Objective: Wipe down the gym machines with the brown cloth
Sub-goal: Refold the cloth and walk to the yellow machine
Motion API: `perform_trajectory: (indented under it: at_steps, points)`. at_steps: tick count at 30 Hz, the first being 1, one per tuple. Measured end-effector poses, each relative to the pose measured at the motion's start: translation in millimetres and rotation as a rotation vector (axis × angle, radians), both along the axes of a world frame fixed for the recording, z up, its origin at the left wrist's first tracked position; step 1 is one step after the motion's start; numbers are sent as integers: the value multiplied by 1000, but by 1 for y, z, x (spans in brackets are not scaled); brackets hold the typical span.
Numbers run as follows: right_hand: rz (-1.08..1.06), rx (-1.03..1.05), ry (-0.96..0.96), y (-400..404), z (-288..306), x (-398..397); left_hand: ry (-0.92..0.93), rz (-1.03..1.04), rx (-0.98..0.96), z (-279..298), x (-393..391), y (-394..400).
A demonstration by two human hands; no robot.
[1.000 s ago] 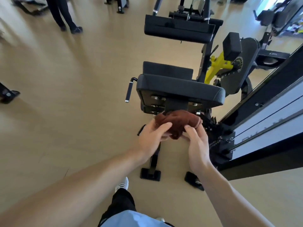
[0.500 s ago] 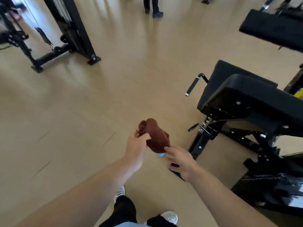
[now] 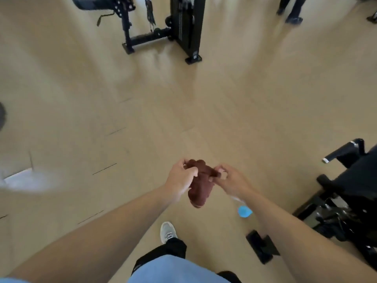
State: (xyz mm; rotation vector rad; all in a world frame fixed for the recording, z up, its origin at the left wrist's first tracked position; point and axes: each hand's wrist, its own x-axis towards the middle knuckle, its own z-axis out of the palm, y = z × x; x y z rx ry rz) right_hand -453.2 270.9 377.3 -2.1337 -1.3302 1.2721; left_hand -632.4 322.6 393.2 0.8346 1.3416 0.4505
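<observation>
The brown cloth [image 3: 199, 184] hangs bunched between my two hands over the open floor, away from any machine. My left hand [image 3: 180, 177] grips its upper left edge. My right hand [image 3: 230, 179] pinches its upper right corner with fingertips. The black padded machine [image 3: 355, 193] I was at sits at the right edge, partly cut off. A second black machine frame [image 3: 183, 27] stands at the top centre, well beyond my hands.
A blue-capped bottle [image 3: 244, 210] shows just below my right wrist. A black machine foot [image 3: 262, 247] lies on the floor by my right forearm. A person's legs [image 3: 291, 9] stand at the top right. My shoe [image 3: 167, 231] is on the tan floor.
My view has swung left, away from the padded machine, which slid to the right edge. The cloth left the machine and now hangs lower between both hands.
</observation>
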Motion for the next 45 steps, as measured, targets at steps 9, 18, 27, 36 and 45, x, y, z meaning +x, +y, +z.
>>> perform_trajectory:
  at_steps: [9,18,27,36,45]
  points:
    - [347,31,-18,172,43,-116,183,47,110,-31,-126,135]
    - [735,58,-31,382,76,-167,465,-235,274,-50,-185,286]
    - [874,8,-244,629,74,-212,567,-401,153,-15,-270,503]
    - [827,115,-433,833,57,-329,847,-427,217,1,-376,696]
    - [383,117,-30,1021,58,-452,153,217,-68,21,-464,931]
